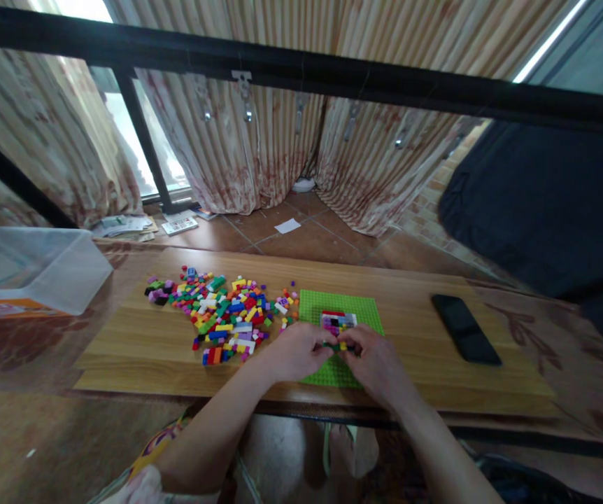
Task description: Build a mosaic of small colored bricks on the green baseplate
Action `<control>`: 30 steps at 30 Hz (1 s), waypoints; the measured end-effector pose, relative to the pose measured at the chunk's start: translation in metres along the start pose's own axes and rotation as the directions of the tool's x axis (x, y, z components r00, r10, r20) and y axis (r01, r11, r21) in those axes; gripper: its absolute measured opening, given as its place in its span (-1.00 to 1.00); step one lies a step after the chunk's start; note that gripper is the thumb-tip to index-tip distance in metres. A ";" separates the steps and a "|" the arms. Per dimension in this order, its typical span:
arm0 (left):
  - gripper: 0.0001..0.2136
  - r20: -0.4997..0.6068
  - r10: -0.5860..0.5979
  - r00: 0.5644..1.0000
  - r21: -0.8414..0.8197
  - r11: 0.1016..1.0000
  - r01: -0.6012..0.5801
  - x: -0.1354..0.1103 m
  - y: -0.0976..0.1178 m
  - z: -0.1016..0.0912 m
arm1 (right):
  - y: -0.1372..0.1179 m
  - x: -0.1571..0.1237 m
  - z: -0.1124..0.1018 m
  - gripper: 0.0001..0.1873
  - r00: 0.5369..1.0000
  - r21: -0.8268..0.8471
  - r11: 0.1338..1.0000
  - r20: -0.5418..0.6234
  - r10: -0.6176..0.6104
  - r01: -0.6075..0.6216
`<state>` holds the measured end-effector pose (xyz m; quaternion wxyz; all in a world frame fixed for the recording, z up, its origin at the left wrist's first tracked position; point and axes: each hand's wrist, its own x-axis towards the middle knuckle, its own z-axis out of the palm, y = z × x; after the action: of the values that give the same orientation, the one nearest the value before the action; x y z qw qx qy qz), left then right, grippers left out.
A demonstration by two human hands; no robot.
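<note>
On the light-green studded baseplate (333,376) sits a small build of toy bricks (339,320), with red, white, purple and black pieces showing. My left hand (301,352) comes in from the left, thumb and fingers pinched at the near edge of that build. From the right, my right hand (378,360) is closed at the same spot, its fingertips almost meeting the left ones. Small green and yellow toy bricks (342,346) show between the fingertips of both hands. The fingers hide part of them, so whether they are joined to the build I cannot tell.
Left of the baseplate spreads a heap of loose toy bricks (228,308) in many colours. A black phone (465,329) lies at the right on the wooden board (411,294). The clear plastic bin (78,273) stands at far left. A dark rail (301,66) crosses above.
</note>
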<state>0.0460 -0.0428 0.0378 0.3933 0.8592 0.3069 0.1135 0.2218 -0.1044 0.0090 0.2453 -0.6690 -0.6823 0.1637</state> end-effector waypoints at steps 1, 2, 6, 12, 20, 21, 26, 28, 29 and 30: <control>-0.76 0.019 -0.004 1.000 0.011 1.000 0.004 0.000 0.001 0.001 | 0.000 0.000 0.001 -0.79 1.000 -0.006 1.000 -0.007 -0.005 0.005; -0.77 0.035 -0.008 0.999 0.020 1.000 0.007 0.000 0.002 0.002 | 0.000 0.000 0.001 -0.78 1.000 -0.012 1.000 -0.015 -0.010 0.010; -0.79 0.038 -0.005 0.999 0.032 0.999 0.004 0.001 0.001 0.008 | 0.000 0.000 0.000 -0.73 0.999 -0.017 1.000 -0.033 -0.012 0.012; -0.82 -0.004 0.003 1.000 -0.001 1.000 -0.003 0.001 -0.002 0.014 | 0.004 0.000 -0.004 -0.72 0.998 0.127 0.990 -0.020 0.063 -0.060; -0.83 0.010 -0.035 0.999 0.023 0.999 0.035 0.002 0.001 0.012 | 0.011 0.007 -0.009 -0.74 0.976 0.231 0.953 -0.058 0.212 -0.193; -0.83 0.013 -0.039 0.999 0.022 0.999 0.039 0.002 0.002 0.012 | 0.010 0.007 -0.009 -0.73 0.973 0.217 0.954 -0.059 0.222 -0.205; -0.84 0.005 -0.038 0.999 0.000 0.999 0.038 0.001 0.003 0.012 | 0.006 0.008 -0.007 -0.75 0.955 0.121 0.957 -0.104 0.277 -0.264; -0.84 -0.007 -0.029 1.000 -0.015 0.999 0.029 0.001 0.002 0.013 | 0.007 0.007 -0.007 -0.75 0.945 0.077 0.954 -0.135 0.298 -0.290; -0.84 -0.011 -0.026 1.000 -0.023 0.999 0.025 0.001 0.002 0.013 | 0.007 0.008 -0.007 -0.75 0.942 0.064 0.953 -0.143 0.303 -0.297; -0.84 -0.013 -0.025 1.000 -0.029 0.999 0.025 0.002 0.002 0.014 | 0.008 0.008 -0.007 -0.76 0.940 0.056 0.951 -0.144 0.308 -0.303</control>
<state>0.0541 -0.0511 0.0300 0.4048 0.8488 0.3187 0.1187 0.2324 -0.0969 0.0112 0.2791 -0.7729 -0.5469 0.1597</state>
